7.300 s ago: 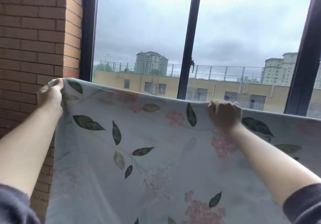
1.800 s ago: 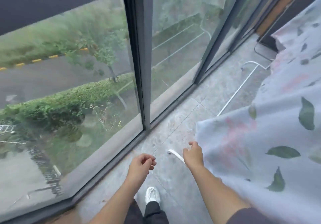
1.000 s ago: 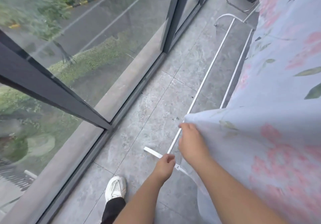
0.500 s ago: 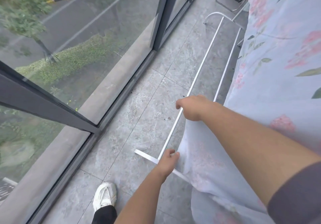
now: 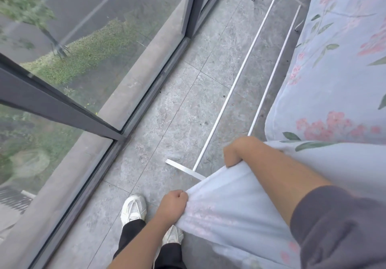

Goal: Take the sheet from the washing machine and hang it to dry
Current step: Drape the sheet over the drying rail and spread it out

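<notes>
Sheet point(image 5: 334, 70) fills the frame from 1 to 5 o'clock, apparently draped over the far part of a drying rack point(image 5: 272, 74), w/ a loose end pulled toward 6 o'clock. Left hand point(image 5: 173, 204), at 6 o'clock, is a fist bunching the sheet's edge. Right hand point(image 5: 236, 151), just off centre toward 4 o'clock, has fingers curled down over a fold, gripping it too. The cloth between them is taut, w/ fine creases fanning from the left fist.

Handling, as I judge it: thin, soft, no stiffness, so it sags wherever unsupported. Prob damp from the wash, so heavier than it looks & clingy, not slippery. Not fragile, but the low end could drag on the floor point(image 5: 167, 112). Best hold is along the hem or corners, hands well apart, w/ enough cloth bunched that it can't slide out.

Count:
- 1 sheet.
- 2 hands, both on it.
- 2 bare white rods point(image 5: 229, 93), centre to 1 o'clock.
- 1 flat end bar point(image 5: 179, 166).
- 2 white shoes point(image 5: 133, 208), 6–7 o'clock.
- Window point(image 5: 83, 49) glass, 8 to 12 o'clock.
</notes>
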A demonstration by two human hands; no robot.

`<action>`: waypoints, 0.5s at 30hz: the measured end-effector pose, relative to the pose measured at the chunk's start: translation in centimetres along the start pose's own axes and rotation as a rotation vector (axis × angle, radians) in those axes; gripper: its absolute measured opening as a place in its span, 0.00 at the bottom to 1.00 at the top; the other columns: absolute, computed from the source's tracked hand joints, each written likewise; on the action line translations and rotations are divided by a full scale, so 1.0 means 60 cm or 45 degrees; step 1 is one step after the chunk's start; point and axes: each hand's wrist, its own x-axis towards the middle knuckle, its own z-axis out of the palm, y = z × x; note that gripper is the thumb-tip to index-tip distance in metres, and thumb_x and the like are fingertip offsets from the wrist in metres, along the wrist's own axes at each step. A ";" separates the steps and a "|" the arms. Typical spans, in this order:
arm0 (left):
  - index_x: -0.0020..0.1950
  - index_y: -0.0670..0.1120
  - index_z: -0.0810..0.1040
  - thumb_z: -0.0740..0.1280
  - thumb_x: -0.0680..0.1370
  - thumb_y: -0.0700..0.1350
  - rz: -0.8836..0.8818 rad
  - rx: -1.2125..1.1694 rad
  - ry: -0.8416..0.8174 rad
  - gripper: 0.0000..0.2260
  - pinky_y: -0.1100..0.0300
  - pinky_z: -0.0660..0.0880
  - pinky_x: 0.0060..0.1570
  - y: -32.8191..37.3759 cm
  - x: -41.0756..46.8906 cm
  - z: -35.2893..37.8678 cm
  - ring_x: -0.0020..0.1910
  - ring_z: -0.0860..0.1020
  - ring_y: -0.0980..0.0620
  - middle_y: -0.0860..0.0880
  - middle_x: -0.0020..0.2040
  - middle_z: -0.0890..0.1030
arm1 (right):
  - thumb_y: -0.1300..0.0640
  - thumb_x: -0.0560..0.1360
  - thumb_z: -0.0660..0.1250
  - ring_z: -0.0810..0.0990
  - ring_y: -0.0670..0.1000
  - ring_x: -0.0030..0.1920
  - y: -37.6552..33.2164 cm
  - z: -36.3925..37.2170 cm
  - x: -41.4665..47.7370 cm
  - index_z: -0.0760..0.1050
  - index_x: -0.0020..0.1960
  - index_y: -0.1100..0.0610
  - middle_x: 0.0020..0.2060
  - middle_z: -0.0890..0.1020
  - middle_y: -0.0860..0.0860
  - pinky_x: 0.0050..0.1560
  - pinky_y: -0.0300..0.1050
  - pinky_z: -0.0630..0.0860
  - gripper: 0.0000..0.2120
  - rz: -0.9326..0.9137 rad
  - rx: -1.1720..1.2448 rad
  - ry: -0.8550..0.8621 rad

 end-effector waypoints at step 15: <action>0.37 0.48 0.67 0.56 0.81 0.48 -0.031 0.578 -0.215 0.13 0.58 0.67 0.41 -0.058 -0.033 0.051 0.48 0.76 0.48 0.47 0.48 0.78 | 0.59 0.77 0.60 0.77 0.54 0.52 -0.078 0.162 0.046 0.75 0.48 0.49 0.43 0.74 0.49 0.44 0.43 0.65 0.07 -0.205 0.152 0.520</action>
